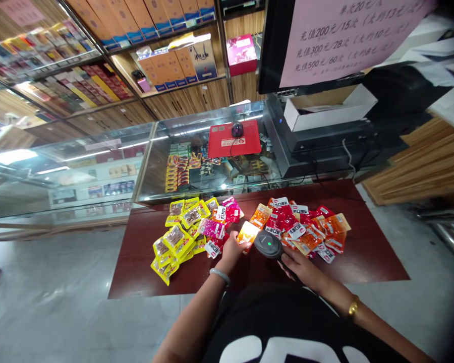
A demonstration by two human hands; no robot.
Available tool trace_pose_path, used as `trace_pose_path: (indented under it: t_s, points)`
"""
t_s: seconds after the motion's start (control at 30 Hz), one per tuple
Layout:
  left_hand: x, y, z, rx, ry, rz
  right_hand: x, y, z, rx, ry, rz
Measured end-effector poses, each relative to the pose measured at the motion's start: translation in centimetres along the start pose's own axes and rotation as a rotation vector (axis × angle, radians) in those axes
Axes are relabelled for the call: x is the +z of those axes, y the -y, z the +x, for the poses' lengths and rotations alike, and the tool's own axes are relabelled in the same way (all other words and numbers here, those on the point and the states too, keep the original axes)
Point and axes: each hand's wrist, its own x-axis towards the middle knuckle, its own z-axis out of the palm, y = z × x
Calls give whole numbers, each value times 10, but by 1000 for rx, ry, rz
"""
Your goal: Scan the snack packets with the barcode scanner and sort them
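My left hand [232, 250] grips an orange snack packet [247, 234], its face lit brightly. Wrapped round the handle of a dark handheld barcode scanner [268, 244], my right hand [298, 264] holds its head close beside that packet; a green light glows on top. To the left lie several yellow snack packets [177, 240] in a loose pile. Red and pink packets [213, 228] overlap them near my left hand. A heap of red and orange packets [309, 236] spreads out beyond the scanner on the right.
The packets rest on a dark red tabletop [136, 272]. Behind it stands a glass display counter [155, 176] with a red mat [215, 141] and a mouse [237, 129] on top. A monitor [272, 45] and an open white box [325, 118] stand at right.
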Motion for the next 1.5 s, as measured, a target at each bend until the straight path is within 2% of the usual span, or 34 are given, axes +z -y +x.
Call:
trace_pose_path:
  t_s: [0.07,0.17,0.23,0.33,0.43,0.53,0.67,0.73,0.9,1.0,1.27,1.5]
  points:
    - [6,-9,1,49,21,-109,-1,0,-1,-9,0,-16]
    - [11,-28,5,265,114,-273,0,1,-1,-34,0,-52]
    - [5,-37,11,361,124,-287,1,3,0,-36,-4,-58]
    - [-17,-36,25,349,-7,-106,3,4,3,-25,-12,-56]
    - [-42,-28,41,325,-145,225,5,6,8,-22,-25,-71]
    - [-57,-22,57,261,-258,488,7,10,12,-21,-48,-117]
    - [-68,-21,72,135,-314,614,9,19,17,-54,-83,-191]
    - [-71,-19,73,149,-315,639,9,23,19,-77,-94,-208]
    - [-76,-12,59,350,-329,627,10,28,23,-81,-90,-190]
    - [-72,-9,45,411,-323,583,12,31,24,-70,-73,-141]
    - [-49,-2,15,438,-376,507,10,33,27,-87,-68,-174]
    - [-43,7,9,439,-405,452,10,25,23,-76,-66,-132]
